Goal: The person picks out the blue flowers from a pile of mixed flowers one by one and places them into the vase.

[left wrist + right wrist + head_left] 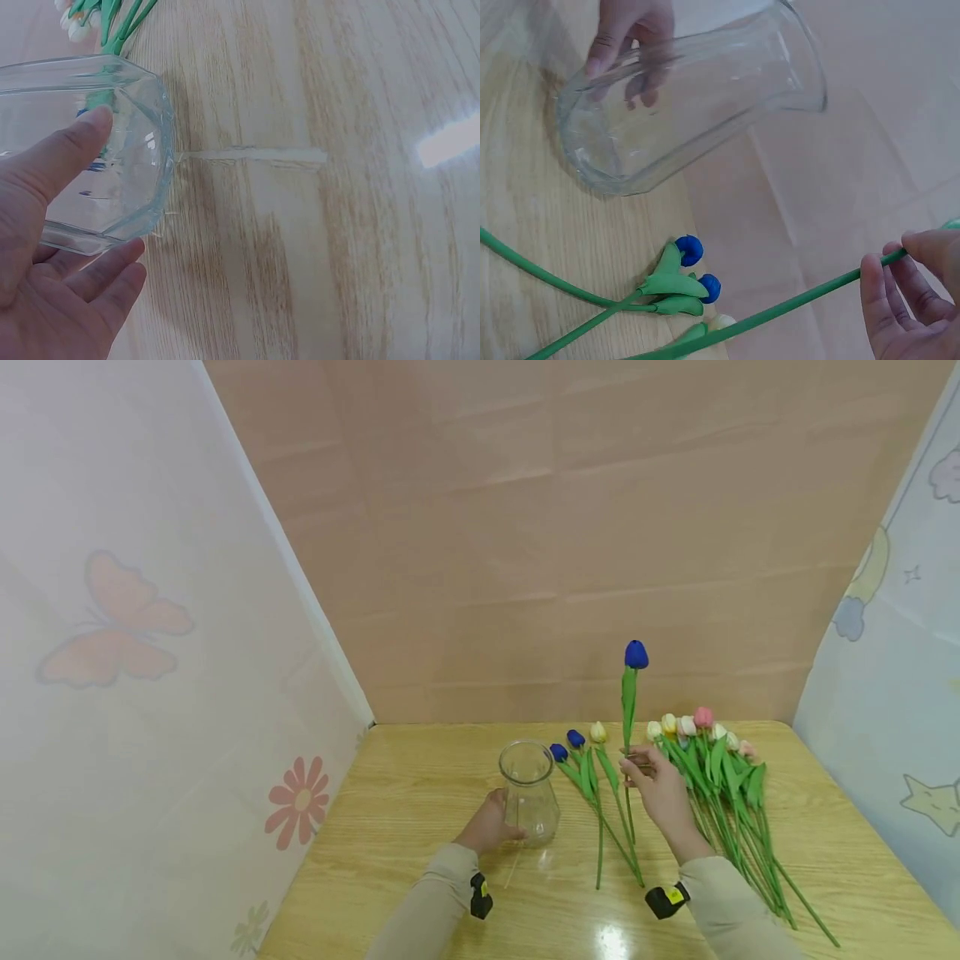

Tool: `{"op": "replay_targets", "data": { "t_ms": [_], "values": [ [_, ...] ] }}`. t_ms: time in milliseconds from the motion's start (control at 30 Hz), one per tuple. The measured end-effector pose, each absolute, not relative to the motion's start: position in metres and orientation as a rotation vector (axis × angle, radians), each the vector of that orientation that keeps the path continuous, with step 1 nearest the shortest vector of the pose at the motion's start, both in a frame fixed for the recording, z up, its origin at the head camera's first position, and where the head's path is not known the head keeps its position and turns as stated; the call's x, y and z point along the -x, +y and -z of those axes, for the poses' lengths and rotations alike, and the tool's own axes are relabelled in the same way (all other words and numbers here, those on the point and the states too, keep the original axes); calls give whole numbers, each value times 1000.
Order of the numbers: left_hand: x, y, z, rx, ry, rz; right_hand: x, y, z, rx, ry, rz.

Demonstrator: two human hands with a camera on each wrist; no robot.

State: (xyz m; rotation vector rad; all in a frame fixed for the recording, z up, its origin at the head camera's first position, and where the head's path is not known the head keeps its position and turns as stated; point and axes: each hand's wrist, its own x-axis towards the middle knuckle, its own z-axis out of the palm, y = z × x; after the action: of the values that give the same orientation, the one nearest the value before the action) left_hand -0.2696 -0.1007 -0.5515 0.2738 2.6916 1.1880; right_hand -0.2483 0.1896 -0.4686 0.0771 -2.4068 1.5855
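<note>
A clear glass vase [538, 814] with a wide round mouth stands upright on the table, left of the flowers. My left hand [491, 825] grips its lower side; in the left wrist view the thumb [71, 146] lies across the glass while the fingers reach round the other side. To the right, my right hand [663, 789] pinches the stem of a blue artificial tulip [636, 655], held upright with its bloom at the top. The right wrist view shows this green stem [802, 306] between thumb and fingertips, apart from the vase.
Two blue tulips [575, 739] and a cream tulip [597, 732] lie between the vase and my right hand. Further right is a pile of pink, white and yellow tulips [716, 768]. Cloth walls surround the wooden table [405, 777] at the back and sides.
</note>
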Motion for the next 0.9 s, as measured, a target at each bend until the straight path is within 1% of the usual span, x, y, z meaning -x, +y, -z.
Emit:
{"op": "replay_targets", "data": {
  "t_ms": [233,333,433,567,633,700,800,900],
  "values": [
    [269,-103,552,-301,2683,-1179,234,179,474,-136,-2534,-1416],
    [266,-105,537,-316,2682,-1101,232,177,477,-142,-2558,-1369],
    [262,-110,503,-301,2692,-1009,231,177,479,-140,-2555,-1335],
    [254,-111,437,-301,2819,-914,231,176,482,-146,-2521,-1348],
    [250,-107,406,-332,2937,-945,231,175,483,-155,-2497,-1370],
    [244,-100,381,-386,3026,-1083,231,173,484,-168,-2478,-1390],
    [235,-84,358,-522,3036,-1370,229,170,484,-192,-2459,-1405],
    [230,-64,354,-639,2944,-1549,227,168,483,-215,-2435,-1397]
  ]
}}
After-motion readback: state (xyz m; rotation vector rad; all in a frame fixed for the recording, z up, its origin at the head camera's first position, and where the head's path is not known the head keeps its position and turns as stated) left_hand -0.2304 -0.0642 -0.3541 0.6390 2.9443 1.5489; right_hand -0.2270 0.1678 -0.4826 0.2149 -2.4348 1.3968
